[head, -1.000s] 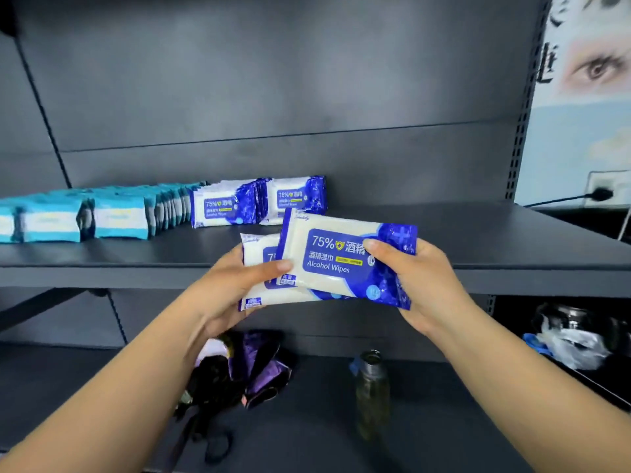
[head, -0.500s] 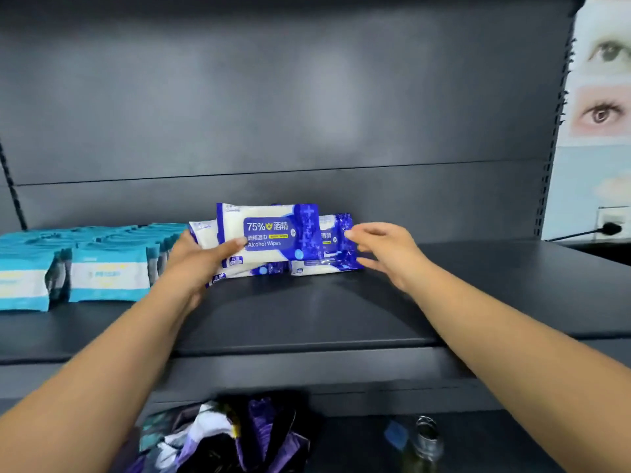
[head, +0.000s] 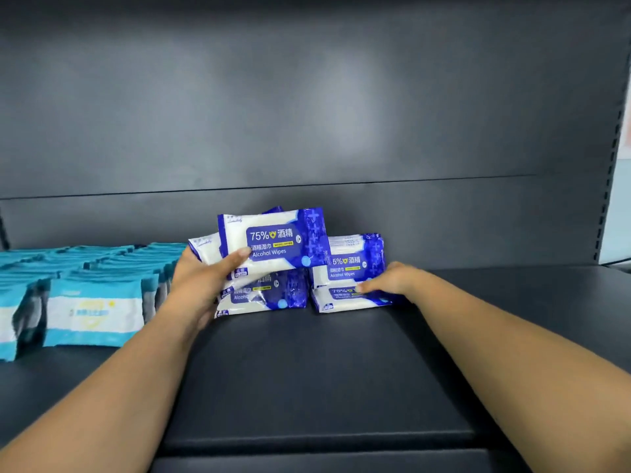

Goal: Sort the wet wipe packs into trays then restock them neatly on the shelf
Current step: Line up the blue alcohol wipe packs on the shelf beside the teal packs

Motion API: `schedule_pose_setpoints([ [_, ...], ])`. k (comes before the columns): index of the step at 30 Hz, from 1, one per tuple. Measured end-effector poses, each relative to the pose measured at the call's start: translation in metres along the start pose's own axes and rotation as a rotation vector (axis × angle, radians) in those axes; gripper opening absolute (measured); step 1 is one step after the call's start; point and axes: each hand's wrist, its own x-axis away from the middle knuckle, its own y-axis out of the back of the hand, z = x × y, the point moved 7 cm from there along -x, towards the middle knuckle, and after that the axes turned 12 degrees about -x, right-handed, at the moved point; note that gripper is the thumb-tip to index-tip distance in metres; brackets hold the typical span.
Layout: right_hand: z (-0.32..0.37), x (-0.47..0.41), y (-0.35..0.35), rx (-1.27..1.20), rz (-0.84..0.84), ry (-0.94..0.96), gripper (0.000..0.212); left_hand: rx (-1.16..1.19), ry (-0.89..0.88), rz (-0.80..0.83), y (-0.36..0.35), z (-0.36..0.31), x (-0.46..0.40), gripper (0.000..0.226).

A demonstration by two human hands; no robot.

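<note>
My left hand (head: 201, 285) grips blue-and-white alcohol wipe packs (head: 273, 240), thumb across the front of the top one, above another such pack (head: 266, 295) leaning on the dark shelf (head: 307, 370). To the right, my right hand (head: 392, 279) touches the front of the lower of two blue packs (head: 348, 297) stacked at the back of the shelf; its fingers look nearly straight. Rows of teal-and-white wipe packs (head: 92, 312) fill the shelf's left part.
The shelf's dark back panel (head: 307, 114) rises right behind the packs. A perforated upright (head: 611, 165) bounds the shelf at the right. Bare shelf surface lies in front of and right of the blue packs.
The view has moved closer to the shelf. My left hand has brought its packs up against the blue ones at the back; my right hand has dropped to the lower right pack.
</note>
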Motion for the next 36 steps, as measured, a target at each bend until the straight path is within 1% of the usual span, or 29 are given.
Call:
schedule_pose_setpoints([
  [2,-0.005,-0.008,-0.002,-0.011,0.040,-0.098,0.066,0.003,-0.007,-0.021,0.002,0.000,-0.001,0.034],
  [3,-0.006,-0.010,-0.004,-0.027,0.065,-0.136,0.070,-0.008,-0.016,-0.026,0.001,-0.001,-0.001,0.035],
  [6,-0.013,-0.015,-0.005,-0.059,0.110,-0.197,0.069,-0.023,-0.030,-0.036,0.001,0.003,-0.001,0.028],
  [7,-0.013,-0.015,-0.003,-0.067,0.123,-0.211,0.065,-0.026,-0.032,-0.042,0.001,0.002,-0.001,0.027],
  [8,-0.012,-0.016,-0.001,-0.084,0.142,-0.216,0.056,-0.024,-0.031,-0.051,0.003,0.001,-0.003,0.029],
  [10,-0.007,-0.015,0.001,-0.135,0.175,-0.199,0.031,-0.025,-0.034,-0.075,0.007,0.001,-0.008,0.037],
  [11,-0.001,-0.015,0.002,-0.158,0.168,-0.153,0.024,-0.033,-0.044,-0.088,0.008,0.000,-0.009,0.039],
  [12,0.006,-0.018,0.005,-0.155,0.123,-0.070,0.024,-0.040,-0.051,-0.099,0.010,0.001,-0.011,0.043],
  [14,0.027,-0.025,0.013,-0.128,-0.017,0.145,0.030,-0.032,-0.065,-0.116,0.011,0.001,-0.012,0.046],
  [16,0.042,-0.029,0.016,-0.102,-0.115,0.305,0.034,-0.024,-0.076,-0.119,0.010,0.001,-0.011,0.045],
  [20,0.054,-0.039,0.004,0.087,-0.195,0.449,0.035,-0.040,-0.089,-0.126,0.012,0.000,-0.013,0.047],
  [22,0.057,-0.037,-0.005,0.163,-0.183,0.490,0.030,-0.075,-0.095,-0.128,0.013,0.001,-0.015,0.048],
  [23,0.059,-0.035,-0.007,0.261,-0.183,0.502,0.026,-0.084,-0.098,-0.128,0.013,0.002,-0.016,0.048],
  [24,0.059,-0.031,-0.009,0.405,-0.183,0.497,0.030,-0.089,-0.099,-0.125,0.013,0.003,-0.016,0.049],
  [26,0.059,-0.028,-0.015,0.693,-0.194,0.470,0.060,-0.097,-0.101,-0.123,0.013,0.004,-0.017,0.049],
  [28,0.058,-0.025,-0.020,0.822,-0.225,0.458,0.080,-0.095,-0.097,-0.125,0.013,0.004,-0.017,0.049],
  [31,0.057,-0.027,-0.027,0.832,-0.264,0.460,0.088,-0.078,-0.097,-0.121,0.012,0.003,-0.016,0.048],
  [36,0.054,-0.035,-0.031,0.781,-0.284,0.390,0.086,-0.081,-0.097,-0.128,0.011,0.002,-0.016,0.049],
])
